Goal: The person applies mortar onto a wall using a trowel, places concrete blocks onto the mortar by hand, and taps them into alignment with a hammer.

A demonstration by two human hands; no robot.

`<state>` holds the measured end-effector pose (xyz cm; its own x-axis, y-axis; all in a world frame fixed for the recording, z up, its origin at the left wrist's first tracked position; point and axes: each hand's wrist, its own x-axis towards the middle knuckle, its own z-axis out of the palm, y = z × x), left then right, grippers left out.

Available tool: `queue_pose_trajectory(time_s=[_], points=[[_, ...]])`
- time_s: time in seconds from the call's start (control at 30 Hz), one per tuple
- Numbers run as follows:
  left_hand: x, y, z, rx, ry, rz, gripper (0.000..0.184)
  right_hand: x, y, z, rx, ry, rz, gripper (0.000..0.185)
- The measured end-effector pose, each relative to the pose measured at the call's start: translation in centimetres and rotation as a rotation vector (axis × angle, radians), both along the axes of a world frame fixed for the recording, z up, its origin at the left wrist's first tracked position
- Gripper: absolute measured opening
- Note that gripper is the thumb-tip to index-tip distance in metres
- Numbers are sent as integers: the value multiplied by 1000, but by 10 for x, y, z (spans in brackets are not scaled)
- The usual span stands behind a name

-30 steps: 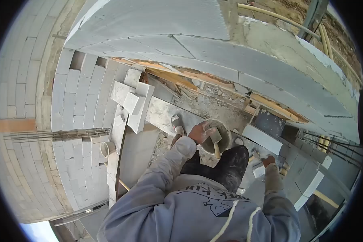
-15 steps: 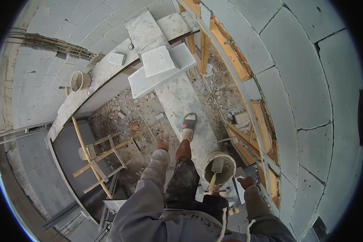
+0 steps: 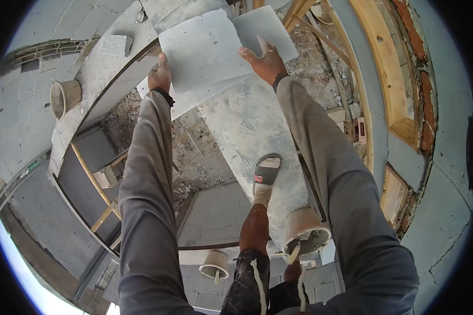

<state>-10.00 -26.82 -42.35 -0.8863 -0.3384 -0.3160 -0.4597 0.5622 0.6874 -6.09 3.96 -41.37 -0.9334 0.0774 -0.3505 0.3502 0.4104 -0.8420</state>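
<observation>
A flat white block (image 3: 202, 50) with a chipped right edge lies on top of another pale block (image 3: 268, 32), which sticks out to its right. My left hand (image 3: 160, 74) is at the left edge of the upper block, thumb pointing up; whether it touches the edge is not clear. Over the lower block, just right of the upper one, my right hand (image 3: 264, 62) has its thumb and fingers apart. Both blocks rest across a dusty plank (image 3: 236, 118). On that plank my sandalled foot (image 3: 266, 170) stands.
A mortar bucket (image 3: 306, 228) with a tool handle in it is by my leg. Another bucket (image 3: 64, 98) stands on the left ledge beyond a drop. A small block (image 3: 116, 45) lies farther along it. Rubble (image 3: 186, 149) covers the floor below; wooden framing (image 3: 386, 58) lines the right wall.
Both my hands have moved forward from beside my body to the two sides of the upper block. The view has come closer to the blocks, which still lie stacked.
</observation>
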Motion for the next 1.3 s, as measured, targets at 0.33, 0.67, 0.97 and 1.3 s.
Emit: queue_pose_trajectory(time_s=[0.33,0.67,0.97,1.3], points=[[95,81,44,631,-91,411,70,77,-10,29,161,-205,186,118],[305,197,265,812,-149,409,52,324,90,273,148,-125,29,113],[474,251,649,861,367,-540,77,560,196,636,0,366,-245,107],[678,437,756,520,47,-1207,97,833,273,608,-498,411,-664,111]])
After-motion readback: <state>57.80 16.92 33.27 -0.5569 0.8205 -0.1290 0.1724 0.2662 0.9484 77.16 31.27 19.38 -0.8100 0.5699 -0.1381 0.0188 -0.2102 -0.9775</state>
